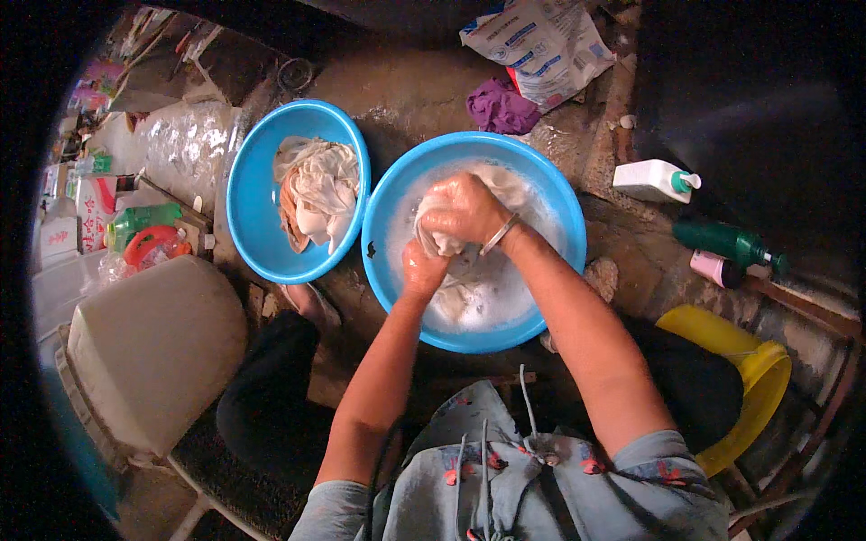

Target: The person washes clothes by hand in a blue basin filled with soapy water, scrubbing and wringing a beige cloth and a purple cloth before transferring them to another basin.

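Over a blue plastic basin of sudsy water, both my hands grip one wet whitish cloth. My right hand, with a metal bangle at the wrist, is bent over the upper part of the cloth. Just below and to the left, my left hand is closed on its lower part; some of its fingers are hidden. More pale fabric lies in the suds at the far side of the basin, and another piece shows near its front.
A second blue basin with wet pale and tan garments stands at the left. Beyond are a purple cloth and a printed plastic bag. A white pump bottle, a green bottle and a yellow plastic object are at the right.
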A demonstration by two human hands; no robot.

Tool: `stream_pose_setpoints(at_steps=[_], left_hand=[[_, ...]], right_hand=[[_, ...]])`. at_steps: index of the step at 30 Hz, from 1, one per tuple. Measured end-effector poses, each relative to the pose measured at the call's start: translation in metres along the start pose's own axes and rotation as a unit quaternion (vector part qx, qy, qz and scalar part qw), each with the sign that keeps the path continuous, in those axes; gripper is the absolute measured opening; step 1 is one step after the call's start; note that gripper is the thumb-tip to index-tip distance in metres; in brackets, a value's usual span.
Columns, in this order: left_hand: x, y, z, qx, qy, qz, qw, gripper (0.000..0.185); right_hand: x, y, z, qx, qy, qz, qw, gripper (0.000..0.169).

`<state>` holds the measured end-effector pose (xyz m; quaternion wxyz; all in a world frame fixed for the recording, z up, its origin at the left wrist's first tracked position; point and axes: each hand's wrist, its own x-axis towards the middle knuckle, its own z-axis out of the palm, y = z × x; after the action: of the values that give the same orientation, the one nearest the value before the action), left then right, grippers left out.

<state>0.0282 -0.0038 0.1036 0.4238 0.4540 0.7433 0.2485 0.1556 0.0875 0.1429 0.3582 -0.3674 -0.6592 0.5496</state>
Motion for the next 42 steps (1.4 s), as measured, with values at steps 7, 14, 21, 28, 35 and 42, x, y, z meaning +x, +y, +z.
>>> stream_pose_setpoints(at_steps=[7, 14, 21, 28, 35, 42], left_hand=[[-0.009, 0.031, -0.068, -0.458, -0.230, -0.039, 0.858, 0.047], [0.009, -0.027, -0.022, 0.153, -0.031, 0.094, 0.983, 0.077], [0.008, -0.101, 0.014, 0.448, -0.174, 0.025, 0.876, 0.051], [0.040, -0.130, 0.017, 0.486, -0.297, -0.042, 0.821, 0.038], [0.022, 0.001, -0.037, -0.144, -0.042, 0.173, 0.973, 0.042], [-0.055, 0.133, -0.079, -0.443, -0.151, 0.162, 0.869, 0.050]], right_hand=[[-0.014, 0.014, -0.029, -0.196, 0.083, 0.081, 0.974, 0.042], [-0.063, 0.057, 0.009, -0.505, -0.142, 0.126, 0.842, 0.104], [-0.091, 0.136, 0.029, -0.508, -0.294, 0.305, 0.750, 0.087], [-0.068, 0.176, 0.025, -0.499, -0.400, 0.312, 0.703, 0.056], [-0.038, 0.055, 0.006, -0.238, -0.089, 0.110, 0.961, 0.107], [-0.047, -0.028, 0.024, 0.049, 0.083, -0.076, 0.992, 0.113]])
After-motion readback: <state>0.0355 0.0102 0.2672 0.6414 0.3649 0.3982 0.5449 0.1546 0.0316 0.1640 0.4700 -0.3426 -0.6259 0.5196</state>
